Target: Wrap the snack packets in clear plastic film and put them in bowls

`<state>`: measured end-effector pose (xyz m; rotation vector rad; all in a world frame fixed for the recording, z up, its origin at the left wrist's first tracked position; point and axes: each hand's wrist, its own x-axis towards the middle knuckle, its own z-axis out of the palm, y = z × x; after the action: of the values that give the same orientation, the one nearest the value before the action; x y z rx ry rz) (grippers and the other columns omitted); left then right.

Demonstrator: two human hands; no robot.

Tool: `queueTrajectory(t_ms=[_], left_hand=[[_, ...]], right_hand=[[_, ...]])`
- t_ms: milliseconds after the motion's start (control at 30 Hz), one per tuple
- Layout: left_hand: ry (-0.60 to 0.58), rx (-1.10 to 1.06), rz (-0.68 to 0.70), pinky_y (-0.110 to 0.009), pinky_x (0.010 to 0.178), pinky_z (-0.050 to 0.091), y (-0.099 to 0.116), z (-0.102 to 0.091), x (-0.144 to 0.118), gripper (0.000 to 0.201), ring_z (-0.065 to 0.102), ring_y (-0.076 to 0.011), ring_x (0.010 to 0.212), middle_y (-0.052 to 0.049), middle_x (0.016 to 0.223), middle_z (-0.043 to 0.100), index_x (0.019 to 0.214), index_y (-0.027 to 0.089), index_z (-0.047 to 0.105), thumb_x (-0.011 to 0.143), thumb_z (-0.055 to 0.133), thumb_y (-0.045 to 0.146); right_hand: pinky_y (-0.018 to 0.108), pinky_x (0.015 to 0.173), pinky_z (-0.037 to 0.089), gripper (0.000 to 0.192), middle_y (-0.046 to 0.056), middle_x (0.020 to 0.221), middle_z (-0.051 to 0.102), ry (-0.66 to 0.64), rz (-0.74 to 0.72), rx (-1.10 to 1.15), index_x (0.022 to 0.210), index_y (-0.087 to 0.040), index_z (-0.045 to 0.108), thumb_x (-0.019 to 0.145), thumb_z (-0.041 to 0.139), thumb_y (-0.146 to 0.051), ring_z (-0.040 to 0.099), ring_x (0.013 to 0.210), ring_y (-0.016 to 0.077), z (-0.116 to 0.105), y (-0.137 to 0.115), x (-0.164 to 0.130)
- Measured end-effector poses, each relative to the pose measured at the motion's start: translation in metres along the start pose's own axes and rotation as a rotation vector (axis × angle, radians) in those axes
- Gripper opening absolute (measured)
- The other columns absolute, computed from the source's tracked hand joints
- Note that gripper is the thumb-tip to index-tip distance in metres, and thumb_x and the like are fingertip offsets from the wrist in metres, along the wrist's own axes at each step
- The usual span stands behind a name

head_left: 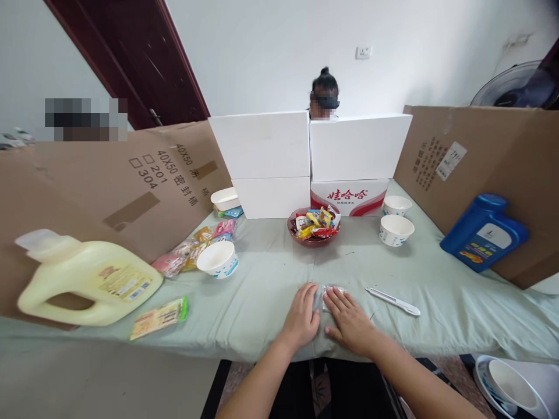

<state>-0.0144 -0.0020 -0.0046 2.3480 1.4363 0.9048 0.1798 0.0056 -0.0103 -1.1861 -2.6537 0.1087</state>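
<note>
Packet: I am seeing a small clear wrapped packet (328, 293) lying on the green-covered surface (271, 273), near its front edge, between the two hands.
Left hand (302, 317): lying flat, fingers extended, fingertips touching the packet's left end; the grip is not closing round it.
Right hand (349, 317): resting palm down, fingers spread over the packet's right part, pressing rather than clasping.
Utensil: a white knife-like tool (393, 301) is lying just right of the right hand.
Beyond: a red bowl of wrapped sweets (315, 227) is sitting centrally; white paper bowls (395, 230) standing right, another (218, 259) left.
Flanks: yellow jug (87, 282) left, blue jug (483, 233) right.
</note>
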Motion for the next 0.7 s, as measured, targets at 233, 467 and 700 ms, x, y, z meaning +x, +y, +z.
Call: queueTrajectory(t_ms=[233, 467, 700], left_hand=[[0.032, -0.009, 0.023, -0.053, 0.103, 0.042, 0.003, -0.005, 0.003, 0.03, 0.051, -0.027, 0.117, -0.009, 0.117, 0.059, 0.107, 0.02, 0.058, 0.08, 0.049, 0.011], [0.015, -0.016, -0.007, -0.05, 0.097, 0.048, 0.008, -0.01, 0.005, 0.02, 0.053, -0.0277, 0.114, -0.008, 0.111, 0.062, 0.093, 0.021, 0.061, 0.078, 0.052, 0.011], [0.008, -0.038, -0.039, -0.05, 0.096, 0.047, 0.008, -0.008, 0.006, 0.02, 0.053, -0.0276, 0.112, -0.007, 0.109, 0.061, 0.09, 0.022, 0.06, 0.076, 0.052, 0.011]], right_hand=[[0.034, 0.098, 0.045, 0.032, 0.006, 0.121, 0.066, 0.183, -0.069, 0.063, 0.114, -0.018, 0.065, 0.09, 0.044, -0.013, 0.057, 0.115, 0.0187, -0.01, 0.012, 0.0], [0.029, 0.089, 0.047, 0.031, 0.007, 0.106, 0.069, 0.262, 0.111, -0.047, 0.103, -0.021, 0.066, 0.094, 0.036, -0.018, 0.061, 0.099, 0.0155, -0.082, 0.102, 0.021], [0.039, 0.092, 0.044, 0.024, 0.014, 0.108, 0.065, 0.28, 0.668, -0.221, 0.1, -0.014, 0.065, 0.093, 0.044, -0.023, 0.056, 0.107, 0.0244, -0.153, 0.229, 0.071]])
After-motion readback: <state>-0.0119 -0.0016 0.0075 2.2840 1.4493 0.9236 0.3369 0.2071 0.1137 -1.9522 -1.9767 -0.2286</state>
